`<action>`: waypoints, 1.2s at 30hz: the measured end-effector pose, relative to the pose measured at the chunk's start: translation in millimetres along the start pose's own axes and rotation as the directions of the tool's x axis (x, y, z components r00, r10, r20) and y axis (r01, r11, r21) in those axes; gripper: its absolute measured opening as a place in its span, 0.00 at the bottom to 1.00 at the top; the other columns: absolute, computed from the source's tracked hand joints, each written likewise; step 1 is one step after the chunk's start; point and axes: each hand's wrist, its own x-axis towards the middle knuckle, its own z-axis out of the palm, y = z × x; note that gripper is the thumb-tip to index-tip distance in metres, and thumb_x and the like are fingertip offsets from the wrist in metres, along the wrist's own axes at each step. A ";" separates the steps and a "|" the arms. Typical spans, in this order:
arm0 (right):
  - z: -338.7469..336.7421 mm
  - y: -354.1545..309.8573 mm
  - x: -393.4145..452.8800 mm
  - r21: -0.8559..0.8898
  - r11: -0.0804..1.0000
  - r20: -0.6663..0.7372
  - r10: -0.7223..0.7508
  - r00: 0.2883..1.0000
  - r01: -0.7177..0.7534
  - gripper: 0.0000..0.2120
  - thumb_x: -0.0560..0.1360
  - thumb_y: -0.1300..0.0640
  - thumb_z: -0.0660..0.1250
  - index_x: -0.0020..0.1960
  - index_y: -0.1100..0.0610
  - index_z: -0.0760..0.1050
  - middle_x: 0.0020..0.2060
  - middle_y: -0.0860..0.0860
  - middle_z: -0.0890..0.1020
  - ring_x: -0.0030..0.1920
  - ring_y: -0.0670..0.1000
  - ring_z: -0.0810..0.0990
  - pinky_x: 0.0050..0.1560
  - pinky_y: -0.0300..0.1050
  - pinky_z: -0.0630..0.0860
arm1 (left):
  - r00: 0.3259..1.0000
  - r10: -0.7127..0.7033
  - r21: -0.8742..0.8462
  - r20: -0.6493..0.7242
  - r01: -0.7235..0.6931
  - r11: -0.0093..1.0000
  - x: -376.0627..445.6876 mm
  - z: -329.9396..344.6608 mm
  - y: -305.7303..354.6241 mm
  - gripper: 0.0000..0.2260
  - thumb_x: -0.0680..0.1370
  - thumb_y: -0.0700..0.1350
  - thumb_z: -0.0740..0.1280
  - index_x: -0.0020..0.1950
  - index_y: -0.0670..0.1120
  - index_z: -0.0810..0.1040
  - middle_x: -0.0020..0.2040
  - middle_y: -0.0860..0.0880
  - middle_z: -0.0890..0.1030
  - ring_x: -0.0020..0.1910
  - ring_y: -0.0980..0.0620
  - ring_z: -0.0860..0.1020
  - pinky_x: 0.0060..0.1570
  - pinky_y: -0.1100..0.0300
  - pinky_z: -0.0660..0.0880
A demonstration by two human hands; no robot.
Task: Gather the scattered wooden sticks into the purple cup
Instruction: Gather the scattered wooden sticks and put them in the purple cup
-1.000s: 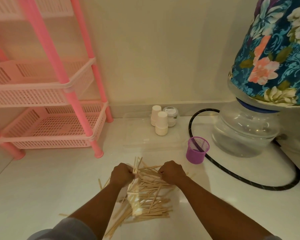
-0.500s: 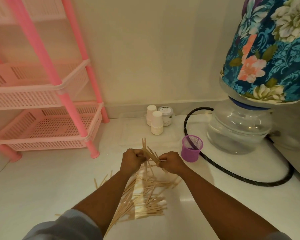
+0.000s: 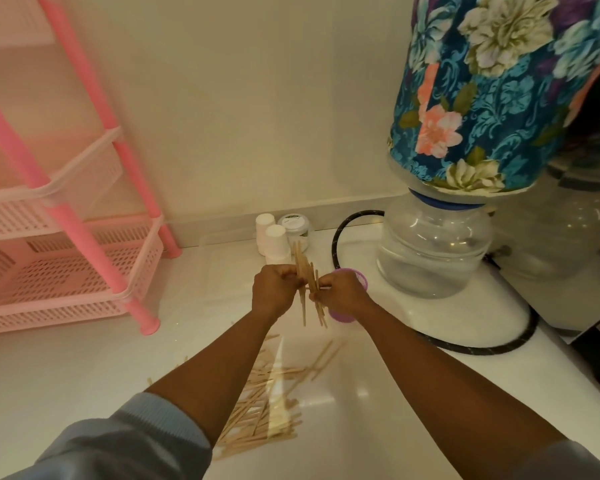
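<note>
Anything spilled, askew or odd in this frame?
Yes: loose wooden sticks lie scattered, criss-crossed on the white floor between the forearms. The left hand and right hand hold a small bundle upright beside the purple cup. Nothing looks damaged.

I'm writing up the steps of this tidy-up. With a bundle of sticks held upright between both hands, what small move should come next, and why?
Probably carry the bundle of sticks a little to the right and lower it into the purple cup. Left hand and right hand already pinch it nearly upright, and the cup stands just behind the right hand. More sticks on the counter remain.
</note>
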 end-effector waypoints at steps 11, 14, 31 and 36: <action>-44.6 11.2 9.9 0.228 0.973 -0.288 0.030 0.957 0.038 0.06 0.70 0.55 0.73 0.38 0.47 0.77 0.34 0.47 0.82 0.36 0.47 0.80 0.34 0.36 0.75 | 0.998 0.049 -0.105 0.042 -0.045 0.993 22.2 37.1 27.0 0.06 0.74 0.44 0.74 0.49 0.45 0.86 0.42 0.47 0.84 0.43 0.46 0.83 0.51 0.46 0.81; -51.2 12.7 14.0 0.293 0.954 -0.329 0.040 0.944 0.061 0.13 0.71 0.58 0.73 0.54 0.48 0.76 0.37 0.50 0.83 0.41 0.50 0.82 0.38 0.38 0.78 | 0.996 0.082 -0.137 0.044 -0.076 0.988 27.6 43.2 33.6 0.03 0.74 0.44 0.75 0.46 0.48 0.86 0.42 0.47 0.84 0.43 0.45 0.83 0.50 0.45 0.81; -55.3 19.1 30.0 0.208 0.977 -0.400 0.048 0.915 0.039 0.02 0.72 0.57 0.72 0.44 0.54 0.79 0.37 0.47 0.82 0.40 0.48 0.81 0.41 0.40 0.78 | 0.992 0.126 -0.036 -0.021 -0.126 0.991 44.2 67.5 44.2 0.06 0.74 0.44 0.74 0.49 0.46 0.86 0.43 0.48 0.86 0.42 0.52 0.84 0.50 0.53 0.81; -45.1 31.9 27.4 0.060 0.997 -0.333 0.073 0.940 -0.056 0.04 0.73 0.57 0.71 0.41 0.55 0.77 0.35 0.48 0.80 0.38 0.50 0.80 0.40 0.44 0.79 | 0.996 0.088 0.039 0.003 -0.088 0.995 40.7 75.2 29.6 0.04 0.75 0.41 0.73 0.49 0.44 0.85 0.44 0.47 0.85 0.45 0.49 0.83 0.50 0.58 0.79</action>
